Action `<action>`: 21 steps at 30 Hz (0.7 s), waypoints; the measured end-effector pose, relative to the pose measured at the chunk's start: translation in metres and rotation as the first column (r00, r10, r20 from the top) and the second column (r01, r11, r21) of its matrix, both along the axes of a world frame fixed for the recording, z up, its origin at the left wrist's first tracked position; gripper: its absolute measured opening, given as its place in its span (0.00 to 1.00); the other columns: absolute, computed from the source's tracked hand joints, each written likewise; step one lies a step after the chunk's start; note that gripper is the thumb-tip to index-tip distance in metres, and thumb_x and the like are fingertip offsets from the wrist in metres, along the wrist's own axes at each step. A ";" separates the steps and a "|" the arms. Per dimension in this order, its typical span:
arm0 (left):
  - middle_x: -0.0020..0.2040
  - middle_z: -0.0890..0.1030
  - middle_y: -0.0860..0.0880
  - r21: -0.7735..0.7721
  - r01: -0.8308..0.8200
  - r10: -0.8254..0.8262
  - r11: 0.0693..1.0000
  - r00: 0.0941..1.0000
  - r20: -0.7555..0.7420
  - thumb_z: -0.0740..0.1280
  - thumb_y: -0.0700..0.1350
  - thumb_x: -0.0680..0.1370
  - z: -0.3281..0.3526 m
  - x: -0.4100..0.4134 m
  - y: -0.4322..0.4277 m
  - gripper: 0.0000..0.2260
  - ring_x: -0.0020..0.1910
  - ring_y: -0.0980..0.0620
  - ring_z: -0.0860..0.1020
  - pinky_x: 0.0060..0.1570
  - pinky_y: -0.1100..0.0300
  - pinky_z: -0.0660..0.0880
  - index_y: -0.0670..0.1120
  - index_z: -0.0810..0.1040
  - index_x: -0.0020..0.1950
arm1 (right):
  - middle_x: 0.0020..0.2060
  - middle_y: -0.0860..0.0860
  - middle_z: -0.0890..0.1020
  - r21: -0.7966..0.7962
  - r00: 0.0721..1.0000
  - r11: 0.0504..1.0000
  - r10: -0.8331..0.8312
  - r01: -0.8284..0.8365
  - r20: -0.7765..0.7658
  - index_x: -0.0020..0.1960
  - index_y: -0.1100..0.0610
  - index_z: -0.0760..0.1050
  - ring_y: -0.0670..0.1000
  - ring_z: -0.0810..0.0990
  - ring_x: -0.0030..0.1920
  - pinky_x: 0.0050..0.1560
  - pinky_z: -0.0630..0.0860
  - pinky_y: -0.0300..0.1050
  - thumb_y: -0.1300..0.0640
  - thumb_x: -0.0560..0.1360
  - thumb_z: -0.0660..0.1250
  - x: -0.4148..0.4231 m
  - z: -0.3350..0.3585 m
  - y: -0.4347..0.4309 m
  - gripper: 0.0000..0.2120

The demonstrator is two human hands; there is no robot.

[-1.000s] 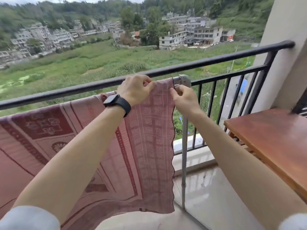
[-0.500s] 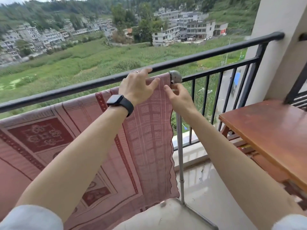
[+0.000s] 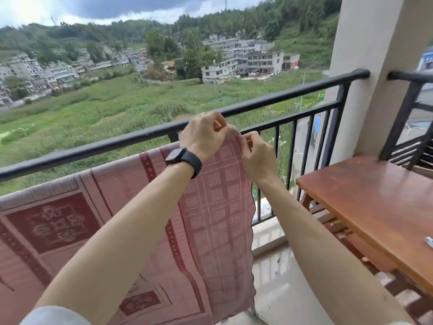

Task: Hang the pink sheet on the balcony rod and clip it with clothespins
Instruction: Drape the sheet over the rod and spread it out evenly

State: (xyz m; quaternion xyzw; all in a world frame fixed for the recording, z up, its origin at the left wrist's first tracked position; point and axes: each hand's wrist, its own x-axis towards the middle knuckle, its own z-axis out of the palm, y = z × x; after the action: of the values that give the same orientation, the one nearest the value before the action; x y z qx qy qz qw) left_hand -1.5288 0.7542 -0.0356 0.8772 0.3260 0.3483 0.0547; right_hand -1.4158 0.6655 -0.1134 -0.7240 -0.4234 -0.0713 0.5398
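The wooden desk stands on the tiled floor beside the black railing. One small pale object lies on its top, cut by the frame edge.

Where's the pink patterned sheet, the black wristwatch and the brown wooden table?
pink patterned sheet (image 3: 218,207), head view, on its checked right border.
black wristwatch (image 3: 176,155), head view, on its screen.
brown wooden table (image 3: 375,202), head view, on its bare top.

watch: black square face, black band, left wrist | ring: thin, left hand | sleeve: pale grey
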 end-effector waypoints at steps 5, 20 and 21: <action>0.51 0.83 0.53 -0.045 0.019 -0.023 0.999 0.996 -0.082 0.63 0.62 0.76 0.001 -0.003 0.009 0.15 0.47 0.51 0.81 0.44 0.52 0.80 0.56 0.78 0.57 | 0.36 0.48 0.82 -0.059 0.994 0.994 0.092 -0.089 0.056 0.52 0.51 0.75 0.49 0.80 0.32 0.30 0.78 0.51 0.44 0.83 0.57 0.006 -0.014 -0.004 0.13; 0.40 0.83 0.51 -0.064 -0.010 0.002 0.998 0.992 -0.130 0.65 0.52 0.80 0.044 0.025 0.001 0.10 0.38 0.51 0.81 0.34 0.60 0.75 0.48 0.82 0.46 | 0.33 0.50 0.78 -0.018 0.952 0.966 0.253 -0.260 -0.171 0.50 0.57 0.76 0.47 0.72 0.28 0.24 0.68 0.33 0.50 0.84 0.58 0.020 0.019 -0.009 0.13; 0.36 0.80 0.51 -0.080 -0.069 0.046 0.994 0.962 -0.268 0.64 0.56 0.79 0.043 0.024 0.002 0.15 0.35 0.50 0.79 0.33 0.60 0.74 0.47 0.80 0.41 | 0.32 0.50 0.78 -0.011 0.949 0.964 0.260 -0.266 -0.180 0.50 0.56 0.75 0.47 0.72 0.28 0.25 0.69 0.34 0.50 0.84 0.57 0.020 0.018 -0.009 0.13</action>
State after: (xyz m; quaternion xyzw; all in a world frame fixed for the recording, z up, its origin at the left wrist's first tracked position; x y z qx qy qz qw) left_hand -1.5050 0.7563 0.0073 0.9029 0.3708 0.2141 0.0390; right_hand -1.3962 0.6560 -0.0950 -0.6741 -0.4675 0.0733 0.5671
